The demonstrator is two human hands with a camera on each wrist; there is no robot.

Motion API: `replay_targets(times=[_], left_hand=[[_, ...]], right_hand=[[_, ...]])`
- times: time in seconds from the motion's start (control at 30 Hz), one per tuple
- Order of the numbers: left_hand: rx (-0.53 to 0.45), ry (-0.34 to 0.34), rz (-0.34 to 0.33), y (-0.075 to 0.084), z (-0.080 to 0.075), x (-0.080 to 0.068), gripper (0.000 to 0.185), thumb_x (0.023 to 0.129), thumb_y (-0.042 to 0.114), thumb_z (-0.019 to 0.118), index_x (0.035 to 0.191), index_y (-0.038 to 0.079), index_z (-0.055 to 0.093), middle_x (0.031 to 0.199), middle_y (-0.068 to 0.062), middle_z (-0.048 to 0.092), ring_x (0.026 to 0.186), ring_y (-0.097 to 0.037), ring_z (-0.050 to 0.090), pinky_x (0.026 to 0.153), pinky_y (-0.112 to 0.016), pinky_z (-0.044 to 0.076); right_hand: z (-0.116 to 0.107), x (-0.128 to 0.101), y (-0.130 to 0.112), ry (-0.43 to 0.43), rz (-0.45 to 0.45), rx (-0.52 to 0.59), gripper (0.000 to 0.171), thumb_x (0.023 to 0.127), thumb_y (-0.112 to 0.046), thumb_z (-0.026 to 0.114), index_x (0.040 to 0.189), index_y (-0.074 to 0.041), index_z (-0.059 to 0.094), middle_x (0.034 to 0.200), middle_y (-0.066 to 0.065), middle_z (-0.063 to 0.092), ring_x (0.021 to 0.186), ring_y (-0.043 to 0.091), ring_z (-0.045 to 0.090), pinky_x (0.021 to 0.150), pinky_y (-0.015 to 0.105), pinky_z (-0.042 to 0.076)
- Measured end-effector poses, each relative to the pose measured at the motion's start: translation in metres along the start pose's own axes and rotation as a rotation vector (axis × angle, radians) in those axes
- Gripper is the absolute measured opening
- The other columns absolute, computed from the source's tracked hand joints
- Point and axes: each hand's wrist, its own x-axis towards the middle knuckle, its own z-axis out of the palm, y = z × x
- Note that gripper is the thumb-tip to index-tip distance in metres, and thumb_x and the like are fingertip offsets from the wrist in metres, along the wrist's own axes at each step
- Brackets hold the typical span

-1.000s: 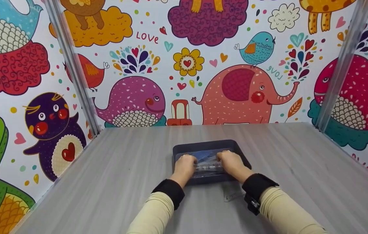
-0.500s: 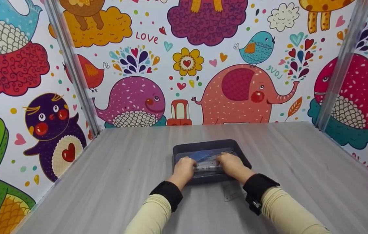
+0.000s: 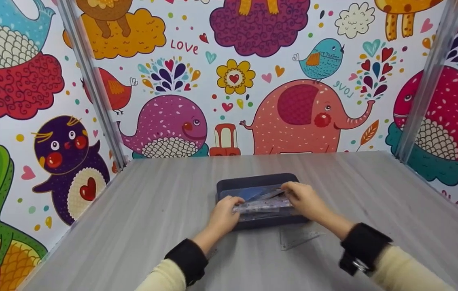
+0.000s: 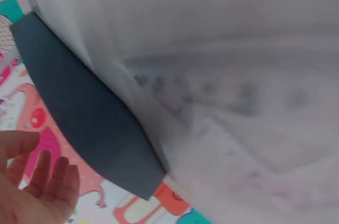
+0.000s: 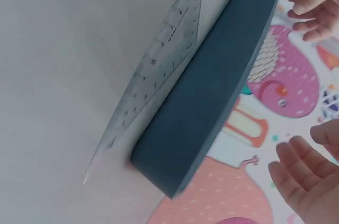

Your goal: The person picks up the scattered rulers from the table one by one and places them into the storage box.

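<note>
A dark blue-grey tray holds clear plastic pieces that look like rulers or set squares, and a bluish sheet beneath them. My left hand is over the tray's left part, fingertips at the end of a clear strip. Over its right part is my right hand, near the strip's other end. In the wrist views, left and right fingers are relaxed and parted from the thumbs, with nothing visible between them. A clear set square lies beside the tray's near wall.
The tray stands on a grey wood-grain table. Blurred clear pieces lie on the tabletop in the left wrist view. Cartoon-printed walls enclose the back and sides, with metal posts at the corners.
My hands have drawn apart. The right moved right and slightly up, its forearm swinging outward; the left forearm swung left. More of the clear strip and set square shows.
</note>
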Motion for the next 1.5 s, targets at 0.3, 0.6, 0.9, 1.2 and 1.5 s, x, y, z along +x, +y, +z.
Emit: replay_targets(times=[0.3, 0.6, 0.9, 1.2, 1.5], left_hand=[[0.029, -0.091, 0.107, 0.023, -0.019, -0.039, 0.027, 0.066, 0.002, 0.059, 0.091, 0.011, 0.06, 0.089, 0.0, 0.057, 0.086, -0.014, 0.054, 0.072, -0.025, 0.043], [0.025, -0.245, 0.01, 0.032, -0.032, -0.057, 0.025, 0.068, 0.009, 0.061, 0.093, 0.013, 0.059, 0.089, 0.003, 0.056, 0.085, -0.013, 0.053, 0.068, -0.027, 0.043], [0.057, -0.276, -0.025, 0.038, -0.035, -0.054, 0.025, 0.07, 0.013, 0.06, 0.095, 0.014, 0.059, 0.091, 0.003, 0.056, 0.087, -0.014, 0.053, 0.069, -0.028, 0.044], [0.07, -0.317, -0.023, 0.039, -0.037, -0.053, 0.023, 0.071, 0.015, 0.06, 0.094, 0.016, 0.059, 0.092, 0.004, 0.055, 0.087, -0.013, 0.053, 0.067, -0.028, 0.044], [0.057, -0.321, -0.012, 0.04, -0.039, -0.054, 0.02, 0.071, 0.015, 0.06, 0.092, 0.016, 0.06, 0.091, 0.005, 0.056, 0.084, -0.013, 0.053, 0.064, -0.027, 0.043]], right_hand=[[-0.033, -0.054, -0.011, -0.126, -0.008, 0.069, 0.018, 0.074, 0.003, 0.054, 0.086, -0.009, 0.057, 0.078, -0.003, 0.059, 0.068, 0.005, 0.053, 0.056, 0.021, 0.044], [-0.031, -0.09, 0.003, -0.201, -0.063, -0.004, 0.025, 0.066, 0.005, 0.059, 0.088, -0.007, 0.056, 0.082, 0.003, 0.059, 0.071, 0.015, 0.056, 0.06, 0.026, 0.045], [-0.028, -0.088, 0.024, -0.54, 0.085, -0.097, 0.052, 0.068, -0.021, 0.065, 0.112, 0.0, 0.046, 0.11, 0.033, 0.04, 0.095, 0.047, 0.043, 0.077, 0.053, 0.035], [-0.025, -0.08, 0.034, -0.706, 0.154, -0.081, 0.061, 0.068, -0.038, 0.061, 0.117, -0.005, 0.045, 0.113, 0.038, 0.035, 0.104, 0.047, 0.035, 0.083, 0.053, 0.029], [-0.022, -0.082, 0.031, -0.673, -0.011, -0.141, 0.041, 0.075, -0.026, 0.057, 0.109, -0.005, 0.053, 0.106, 0.031, 0.047, 0.094, 0.039, 0.049, 0.077, 0.045, 0.039]])
